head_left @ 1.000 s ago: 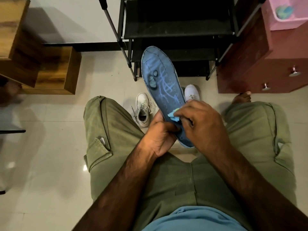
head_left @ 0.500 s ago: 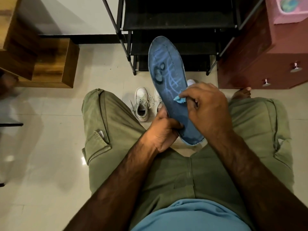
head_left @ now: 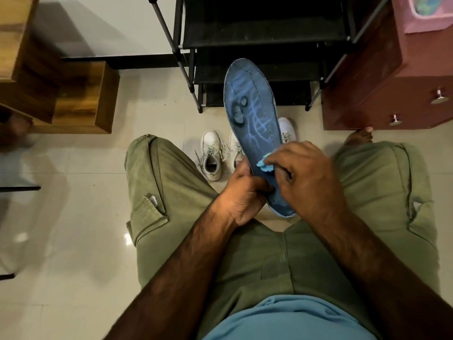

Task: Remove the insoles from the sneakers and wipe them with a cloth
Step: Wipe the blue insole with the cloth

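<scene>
Holding a blue insole [head_left: 255, 114] up between the knees, the seated person is working over a pale tiled floor [head_left: 73, 217]. The insole is tilting away from the body, with its heel end low near the lap and its toe end pointing at the black shoe rack [head_left: 257, 33]. The left hand [head_left: 241, 192] is gripping the insole near the heel from the left edge, thumb curled over the top face and fingers going underneath. The right hand [head_left: 306, 177] is pinching a small light-blue cloth [head_left: 264, 164] in curled fingers and pressing it on the insole's top face around mid-length, just above the left thumb. The insole face is showing pale streaks, plus a couple of worn patches nearer the toe. A white sneaker [head_left: 212, 155] is standing upright on the floor between the knees, opening up and laces loose; I cannot tell what is inside it. A second sneaker [head_left: 286, 128] is sitting just beside it, mostly hidden behind the insole, with only its toe poking out past the right edge. The person is wearing olive cargo trousers [head_left: 171, 192] and a blue shirt [head_left: 294, 320]. A bare foot [head_left: 359, 137] is resting by the base of a red cabinet [head_left: 392, 89] with metal knobs. A wooden unit [head_left: 83, 99] is standing off to the left.
</scene>
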Available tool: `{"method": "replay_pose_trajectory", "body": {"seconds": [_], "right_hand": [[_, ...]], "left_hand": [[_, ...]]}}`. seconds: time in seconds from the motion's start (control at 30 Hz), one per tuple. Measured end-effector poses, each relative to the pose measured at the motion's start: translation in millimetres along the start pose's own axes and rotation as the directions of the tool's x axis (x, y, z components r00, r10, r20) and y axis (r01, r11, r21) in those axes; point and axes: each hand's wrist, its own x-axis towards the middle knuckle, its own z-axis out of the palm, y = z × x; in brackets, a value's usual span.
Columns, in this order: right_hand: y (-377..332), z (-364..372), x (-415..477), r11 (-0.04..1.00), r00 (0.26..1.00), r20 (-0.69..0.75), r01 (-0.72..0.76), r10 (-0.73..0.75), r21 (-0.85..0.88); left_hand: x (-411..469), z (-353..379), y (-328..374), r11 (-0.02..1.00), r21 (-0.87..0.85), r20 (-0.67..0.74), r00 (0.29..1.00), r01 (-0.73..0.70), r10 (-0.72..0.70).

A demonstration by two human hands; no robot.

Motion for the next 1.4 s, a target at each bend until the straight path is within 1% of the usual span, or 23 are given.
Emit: {"method": "replay_pose_trajectory", "body": {"seconds": [0.13,0.2,0.27,0.33,0.43,0.47,0.5,0.6,0.63,0.77,0.8,0.9,0.93,0.97,1.03,1.07,1.1,1.2,1.23,1.27,1.33,1.37,1.4], "right_hand": [[10.7,-5.4,22.1,0.998,0.990,-0.127,-0.065,0.065,0.005],[6.5,-4.2,16.9,0.999,0.995,-0.090,-0.053,0.052,-0.007],[-3.4,0.6,3.0,1.000,1.000,-0.011,-0.004,0.003,-0.010],[-1.6,0.7,3.1,1.000,1.000,0.001,0.031,-0.031,0.001],[8.5,-4.0,21.4,0.999,0.991,-0.126,-0.041,0.040,-0.005],[8.1,-4.7,24.3,0.998,0.989,-0.139,-0.058,0.057,-0.005],[4.8,-3.8,23.7,0.999,0.991,-0.129,-0.047,0.046,-0.007],[-5.9,2.6,13.1,0.997,0.996,-0.037,0.075,-0.075,-0.008],[-2.5,1.7,13.8,0.996,0.995,-0.030,0.092,-0.093,-0.015],[12.0,-5.6,29.0,0.999,0.993,-0.109,-0.037,0.036,-0.012],[9.2,-4.8,29.0,1.000,0.996,-0.089,-0.016,0.014,-0.026],[-0.2,-0.7,22.0,0.985,0.987,0.028,0.163,-0.161,-0.057],[2.6,-3.8,22.8,0.983,0.985,0.040,0.172,-0.170,-0.058],[8.4,-7.1,26.3,0.988,0.990,0.024,0.139,-0.137,-0.064],[16.8,-12.5,32.6,0.997,0.998,-0.056,0.034,-0.038,-0.063],[16.0,-13.1,33.6,0.998,0.997,-0.075,0.014,-0.018,-0.064],[11.5,-12.0,32.0,0.997,0.997,-0.064,0.036,-0.041,-0.071],[-1.4,-5.0,20.6,0.977,0.977,0.073,0.204,-0.199,-0.066],[1.2,-6.4,20.1,0.975,0.975,0.081,0.211,-0.206,-0.065],[6.7,-8.6,22.5,0.982,0.983,0.052,0.179,-0.175,-0.068],[17.6,-12.6,29.9,0.997,0.997,-0.058,0.051,-0.054,-0.055],[19.3,-13.5,32.3,0.999,0.996,-0.087,0.004,-0.008,-0.047],[17.1,-12.9,32.4,0.999,0.996,-0.085,-0.006,0.001,-0.053]], "left_hand": [[-1.5,2.8,-0.3,1.000,0.016,0.040,0.999,0.006,-0.007],[-2.4,2.9,0.8,1.000,0.001,0.028,0.999,0.019,-0.019],[-2.3,0.6,0.7,1.000,-0.002,0.017,0.999,0.028,-0.028],[-1.2,-0.6,0.1,1.000,0.001,0.028,0.999,0.026,-0.026],[-0.4,2.9,-0.1,1.000,0.014,0.029,0.999,0.025,-0.025],[-0.9,3.9,0.1,0.999,0.013,0.021,0.999,0.029,-0.029],[-1.4,3.7,-0.4,0.999,0.011,0.012,0.999,0.032,-0.032],[-2.3,1.0,-1.0,0.999,0.028,0.006,1.000,0.020,-0.020],[-1.8,0.7,-1.4,0.999,0.030,0.017,1.000,0.015,-0.015],[-0.4,4.0,-0.2,1.000,0.009,0.037,0.999,0.022,-0.022],[-1.0,4.3,0.1,1.000,0.006,0.033,0.999,0.023,-0.023],[-1.8,1.5,-0.6,1.000,0.002,0.004,1.000,0.027,-0.027],[-1.7,1.0,-0.7,1.000,-0.003,0.010,1.000,0.029,-0.028],[-1.0,1.0,-0.7,1.000,-0.006,0.025,0.999,0.030,-0.030],[0.3,1.0,-0.3,0.999,-0.005,0.051,0.998,0.034,-0.034],[0.3,1.6,-0.2,0.999,-0.006,0.055,0.998,0.036,-0.036],[0.1,1.7,-0.1,0.999,-0.006,0.048,0.998,0.035,-0.035],[-1.8,1.6,1.3,1.000,0.000,0.007,1.000,0.024,-0.024],[-1.9,1.9,1.2,1.000,0.005,0.004,1.000,0.025,-0.025],[-1.5,2.2,1.2,1.000,0.006,0.015,1.000,0.027,-0.027],[-0.3,3.5,1.9,0.999,0.003,0.029,0.999,0.033,-0.033],[-0.3,4.1,2.1,0.999,-0.001,0.029,0.999,0.037,-0.036],[-0.4,4.2,2.1,0.999,-0.007,0.023,0.999,0.040,-0.039]]}}
